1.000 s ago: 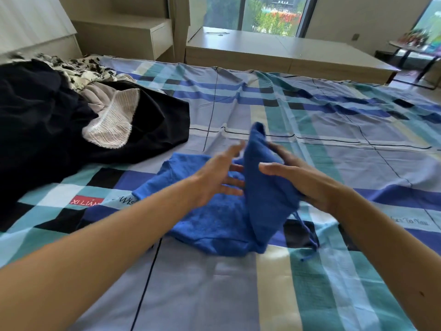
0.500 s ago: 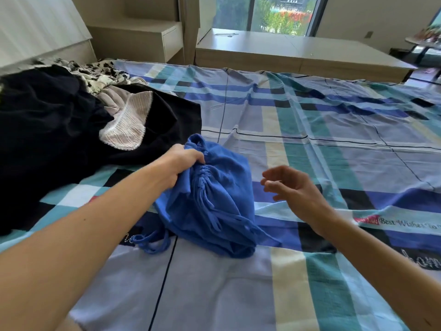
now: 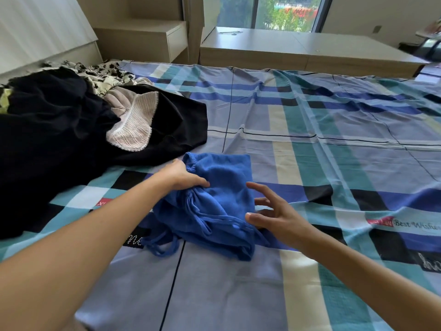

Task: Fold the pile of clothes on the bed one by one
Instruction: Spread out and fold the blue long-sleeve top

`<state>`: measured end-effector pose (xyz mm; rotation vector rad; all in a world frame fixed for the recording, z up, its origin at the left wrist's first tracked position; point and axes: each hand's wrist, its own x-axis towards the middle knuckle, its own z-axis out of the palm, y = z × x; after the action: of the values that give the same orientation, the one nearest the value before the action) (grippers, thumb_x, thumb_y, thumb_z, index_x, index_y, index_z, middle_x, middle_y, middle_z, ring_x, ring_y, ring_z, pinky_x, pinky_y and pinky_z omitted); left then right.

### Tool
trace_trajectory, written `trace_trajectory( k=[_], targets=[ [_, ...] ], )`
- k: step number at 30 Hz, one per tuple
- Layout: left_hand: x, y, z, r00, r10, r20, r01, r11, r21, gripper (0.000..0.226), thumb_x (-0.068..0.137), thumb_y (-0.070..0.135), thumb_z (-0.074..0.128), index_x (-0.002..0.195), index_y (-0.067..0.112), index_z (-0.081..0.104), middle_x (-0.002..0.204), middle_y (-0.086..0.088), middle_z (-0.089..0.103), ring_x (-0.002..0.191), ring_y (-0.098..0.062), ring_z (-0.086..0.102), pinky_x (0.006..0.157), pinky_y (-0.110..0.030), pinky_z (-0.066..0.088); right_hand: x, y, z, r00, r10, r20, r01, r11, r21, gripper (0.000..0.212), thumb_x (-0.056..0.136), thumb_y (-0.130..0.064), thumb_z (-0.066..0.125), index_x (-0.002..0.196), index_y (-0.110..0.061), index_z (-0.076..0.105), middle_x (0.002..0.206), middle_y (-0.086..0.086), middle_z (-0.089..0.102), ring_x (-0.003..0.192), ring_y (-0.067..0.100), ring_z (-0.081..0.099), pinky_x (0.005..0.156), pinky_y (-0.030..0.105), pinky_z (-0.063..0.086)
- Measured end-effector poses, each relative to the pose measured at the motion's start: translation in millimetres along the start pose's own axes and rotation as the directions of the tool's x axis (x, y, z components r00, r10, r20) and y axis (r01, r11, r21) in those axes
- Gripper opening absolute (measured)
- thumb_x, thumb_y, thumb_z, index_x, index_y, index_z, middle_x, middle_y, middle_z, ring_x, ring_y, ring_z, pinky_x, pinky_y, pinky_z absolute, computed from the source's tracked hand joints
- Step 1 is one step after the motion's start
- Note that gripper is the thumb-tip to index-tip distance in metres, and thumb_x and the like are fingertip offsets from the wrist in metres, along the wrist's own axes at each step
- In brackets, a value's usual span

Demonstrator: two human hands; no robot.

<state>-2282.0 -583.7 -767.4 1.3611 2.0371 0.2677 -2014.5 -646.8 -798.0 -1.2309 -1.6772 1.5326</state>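
A blue garment [image 3: 219, 199] with drawstrings lies folded in a compact bundle on the plaid bedsheet [image 3: 334, 163]. My left hand [image 3: 183, 175] grips its gathered upper left edge. My right hand [image 3: 274, 211] hovers at the bundle's right side, fingers spread and loose, thumb touching the blue cloth. A pile of clothes [image 3: 59, 139] lies at the left: black garments, a pale lace-trimmed piece [image 3: 133, 125] and a black-and-white patterned one [image 3: 105, 75].
A headboard [image 3: 43, 37] and a wooden bedside unit [image 3: 148, 39] stand at the back left. A low wooden platform [image 3: 298, 48] runs under the window beyond the bed. The sheet stretches wide to the right.
The blue garment went from being held up between both hands to lying folded over on the sheet. My left hand now grips its top edge and my right hand has come back to its side.
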Motion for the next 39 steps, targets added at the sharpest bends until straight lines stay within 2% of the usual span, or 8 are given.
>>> trace_trajectory(
  k=[4,8,15,20,25,28,34,39],
  targets=[
    [-1,1,-7,0.983,-0.003,0.186,0.046,0.973,-0.225,0.062,0.064,0.038,0.091,0.113,0.009,0.068,0.102,-0.012,0.076,0.089,-0.032,0.074,0.084,-0.046,0.061,4,1,4,1.000,0.026,0.017,-0.028,0.989,0.144,0.058,0.081,-0.023,0.079,0.129,-0.049,0.059,0.133,0.000,0.058,0.106,-0.011,0.062,0.085,0.017,0.054],
    [-7,5,-6,0.939,0.087,0.332,0.049,0.923,-0.381,0.045,0.076,0.028,0.085,0.113,0.008,0.070,0.098,-0.014,0.078,0.092,-0.032,0.075,0.088,-0.052,0.059,10,2,5,0.998,0.052,0.040,-0.062,0.938,0.342,0.052,0.085,-0.004,0.075,0.127,-0.032,0.066,0.123,0.011,0.070,0.108,0.027,0.071,0.087,0.034,0.058],
    [-25,31,4,0.906,0.211,0.367,0.094,0.744,-0.661,0.041,0.082,0.020,0.075,0.118,0.001,0.070,0.111,-0.019,0.074,0.092,-0.030,0.072,0.091,-0.046,0.059,3,-20,-33,0.999,0.026,-0.041,-0.009,0.921,0.389,0.052,0.085,0.005,0.067,0.127,-0.026,0.067,0.116,0.019,0.071,0.101,0.032,0.071,0.086,0.039,0.059],
    [-44,78,14,0.889,0.293,0.352,0.106,0.617,-0.780,0.042,0.067,0.029,0.078,0.102,0.005,0.076,0.102,-0.015,0.076,0.080,-0.026,0.075,0.069,-0.038,0.063,-18,-45,-82,0.997,-0.049,-0.054,0.068,0.891,0.449,0.049,0.087,-0.003,0.067,0.129,-0.026,0.065,0.124,0.017,0.069,0.111,0.035,0.068,0.087,0.038,0.060],
    [-61,156,32,0.871,0.398,0.288,0.007,0.575,-0.818,0.048,0.078,0.026,0.073,0.121,0.004,0.070,0.119,-0.016,0.072,0.098,-0.027,0.072,0.096,-0.041,0.057,-42,-54,-140,0.963,-0.071,-0.260,0.181,0.885,0.430,0.048,0.090,-0.001,0.062,0.129,-0.029,0.065,0.115,0.017,0.073,0.092,0.027,0.072,0.072,0.030,0.060],
    [-72,217,53,0.858,0.440,0.264,-0.050,0.584,-0.810,0.039,0.084,0.024,0.071,0.119,0.005,0.070,0.119,-0.015,0.072,0.096,-0.025,0.072,0.092,-0.038,0.058,-69,-50,-188,0.929,-0.040,-0.368,0.220,0.859,0.462,0.048,0.091,0.000,0.059,0.129,-0.029,0.065,0.107,0.017,0.074,0.080,0.023,0.072,0.064,0.028,0.059],
    [-93,345,131,0.740,0.534,0.409,-0.060,0.658,-0.750,0.023,0.088,0.026,0.068,0.077,0.009,0.079,0.090,-0.009,0.078,0.074,-0.019,0.074,0.075,-0.030,0.062,-145,-41,-298,0.781,0.023,-0.624,0.233,0.916,0.327,0.044,0.092,0.003,0.055,0.125,-0.023,0.069,0.110,0.019,0.074,0.081,0.026,0.071,0.065,0.031,0.061],
    [-147,458,204,0.598,0.646,0.474,-0.139,0.666,-0.733,0.020,0.090,0.025,0.066,0.082,0.008,0.072,0.086,-0.009,0.074,0.078,-0.022,0.071,0.080,-0.030,0.060,-229,-28,-366,0.446,-0.021,-0.895,0.285,0.951,0.119,0.040,0.096,0.006,0.046,0.125,-0.013,0.067,0.080,0.000,0.076,0.063,0.012,0.069,0.056,0.023,0.056]
  ],
)
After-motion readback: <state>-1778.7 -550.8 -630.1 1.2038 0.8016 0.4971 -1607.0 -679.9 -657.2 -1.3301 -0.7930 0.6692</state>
